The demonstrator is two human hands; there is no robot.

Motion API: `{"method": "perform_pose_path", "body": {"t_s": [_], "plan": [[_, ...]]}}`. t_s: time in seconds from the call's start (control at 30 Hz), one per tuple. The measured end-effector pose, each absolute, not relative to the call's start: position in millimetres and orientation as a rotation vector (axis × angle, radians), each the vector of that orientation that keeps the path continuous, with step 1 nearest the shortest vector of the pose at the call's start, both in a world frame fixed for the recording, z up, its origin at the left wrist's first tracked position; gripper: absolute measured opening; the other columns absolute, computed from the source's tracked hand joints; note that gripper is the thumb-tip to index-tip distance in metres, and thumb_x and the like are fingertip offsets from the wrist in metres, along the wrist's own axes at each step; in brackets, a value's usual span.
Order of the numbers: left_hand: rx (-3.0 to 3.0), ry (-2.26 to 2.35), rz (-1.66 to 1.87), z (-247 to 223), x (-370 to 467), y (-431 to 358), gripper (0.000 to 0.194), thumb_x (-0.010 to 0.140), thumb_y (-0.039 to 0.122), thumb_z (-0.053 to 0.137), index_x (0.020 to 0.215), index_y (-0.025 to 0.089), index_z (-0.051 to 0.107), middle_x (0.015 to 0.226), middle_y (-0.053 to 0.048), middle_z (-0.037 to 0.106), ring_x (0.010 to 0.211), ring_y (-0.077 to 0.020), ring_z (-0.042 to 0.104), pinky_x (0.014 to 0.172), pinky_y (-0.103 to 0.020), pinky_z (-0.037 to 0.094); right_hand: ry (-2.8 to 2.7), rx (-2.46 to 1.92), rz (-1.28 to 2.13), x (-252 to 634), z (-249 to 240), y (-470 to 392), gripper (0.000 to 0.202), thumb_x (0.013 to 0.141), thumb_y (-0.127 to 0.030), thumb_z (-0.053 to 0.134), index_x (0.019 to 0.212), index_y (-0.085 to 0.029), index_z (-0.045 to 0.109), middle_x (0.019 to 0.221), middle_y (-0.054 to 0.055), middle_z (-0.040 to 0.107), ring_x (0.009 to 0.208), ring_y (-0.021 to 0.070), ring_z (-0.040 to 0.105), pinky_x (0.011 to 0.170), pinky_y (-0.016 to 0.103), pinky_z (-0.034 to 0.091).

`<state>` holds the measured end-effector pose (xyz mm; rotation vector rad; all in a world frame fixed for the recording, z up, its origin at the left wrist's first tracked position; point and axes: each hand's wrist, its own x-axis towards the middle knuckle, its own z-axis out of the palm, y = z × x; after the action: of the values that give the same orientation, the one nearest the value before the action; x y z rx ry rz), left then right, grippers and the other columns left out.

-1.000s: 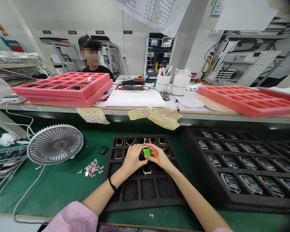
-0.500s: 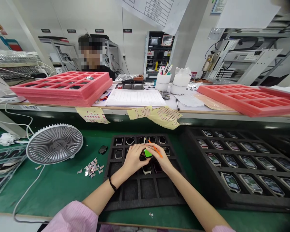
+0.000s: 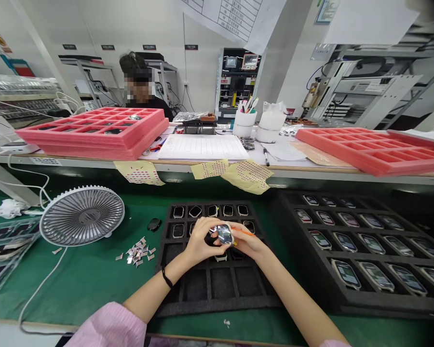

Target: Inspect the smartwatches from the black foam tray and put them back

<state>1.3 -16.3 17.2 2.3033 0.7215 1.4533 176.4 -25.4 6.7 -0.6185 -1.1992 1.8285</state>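
Note:
My left hand (image 3: 202, 243) is closed around a smartwatch body (image 3: 224, 234), held above the black foam tray (image 3: 217, 304). The watch face is tilted, with bright reflections on its glass. My right hand (image 3: 252, 245) is closed on a slim orange tool (image 3: 244, 231) whose exact kind I cannot make out. Its fingers are at the right edge of the watch; whether they also grip it is hidden. Under the hands, several watches sit in the tray's back rows, such as one at the back left (image 3: 178, 211). Front compartments hold nothing.
A white fan (image 3: 85, 215) stands left, with small silvery pieces (image 3: 138, 251) and a dark watch part (image 3: 154, 224) near it. Right is a larger black foam tray (image 3: 332, 279) of watches. Pink foam trays (image 3: 130, 144) line the shelf, beyond which a person (image 3: 144, 99) sits.
The watch has tilted and come nearer; its lit green screen now shows as reflective glass. My right hand has turned, and the orange tool lies flatter, pointing right.

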Motion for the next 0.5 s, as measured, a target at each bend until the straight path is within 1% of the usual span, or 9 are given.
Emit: {"method": "perform_pose_path", "body": {"t_s": [0.13,0.2,0.27,0.33,0.4,0.47,0.5], "plan": [[2.300,0.737,1.438,18.2,1.2,-17.0,0.037,0.068,0.022,0.069,0.104,0.021,0.059,0.097,-0.007,0.069,0.091,-0.0230,0.062,0.082,-0.038,0.048,-1.255,-0.610,1.758,175.3,11.4,-28.1,0.045,0.076,-0.046,0.069,0.109,-0.016,0.066,0.097,0.012,0.071,0.085,0.0229,0.069,0.076,0.033,0.053],[2.294,0.743,1.438,17.4,1.0,-16.3,0.037,0.068,0.022,0.069,0.104,0.021,0.059,0.097,-0.007,0.069,0.092,-0.0235,0.063,0.082,-0.039,0.048,-1.276,-0.618,1.750,173.6,13.3,-28.5,0.044,0.077,-0.046,0.069,0.110,-0.017,0.066,0.098,0.011,0.071,0.086,0.0233,0.068,0.077,0.035,0.053],[2.274,0.753,1.458,15.8,0.2,-14.5,0.038,0.068,0.021,0.070,0.104,0.021,0.059,0.097,-0.007,0.068,0.092,-0.0235,0.062,0.083,-0.039,0.048,-1.280,-0.668,1.716,171.7,14.1,-28.4,0.042,0.080,-0.046,0.064,0.111,-0.018,0.066,0.098,0.010,0.071,0.085,0.0229,0.068,0.078,0.036,0.052],[2.242,0.779,1.466,13.9,-1.4,-11.9,0.038,0.068,0.021,0.070,0.104,0.021,0.059,0.096,-0.007,0.068,0.092,-0.0235,0.062,0.084,-0.040,0.048,-1.258,-0.768,1.553,171.0,14.1,-28.4,0.041,0.086,-0.050,0.056,0.112,-0.021,0.066,0.098,0.009,0.071,0.085,0.0218,0.068,0.080,0.036,0.052],[2.207,0.804,1.455,12.2,-3.1,-9.3,0.038,0.068,0.023,0.071,0.104,0.021,0.060,0.097,-0.008,0.068,0.093,-0.0239,0.062,0.086,-0.042,0.048,-1.186,-0.844,1.270,172.8,14.2,-29.4,0.045,0.089,-0.055,0.046,0.110,-0.021,0.067,0.094,0.008,0.072,0.082,0.0209,0.067,0.078,0.036,0.052],[2.183,0.801,1.446,11.0,-4.3,-7.5,0.038,0.068,0.025,0.071,0.104,0.020,0.060,0.098,-0.009,0.068,0.093,-0.0244,0.062,0.087,-0.044,0.047,-1.080,-0.851,1.036,176.9,15.1,-31.7,0.050,0.090,-0.058,0.040,0.099,-0.020,0.071,0.083,0.008,0.072,0.072,0.0204,0.066,0.069,0.035,0.053],[2.178,0.790,1.447,10.7,-4.6,-7.1,0.039,0.068,0.026,0.072,0.105,0.020,0.060,0.098,-0.009,0.068,0.093,-0.0245,0.062,0.088,-0.044,0.047,-1.034,-0.840,0.977,179.4,16.1,-33.3,0.053,0.090,-0.058,0.037,0.090,-0.019,0.072,0.074,0.007,0.071,0.063,0.0199,0.065,0.063,0.035,0.052]]}}
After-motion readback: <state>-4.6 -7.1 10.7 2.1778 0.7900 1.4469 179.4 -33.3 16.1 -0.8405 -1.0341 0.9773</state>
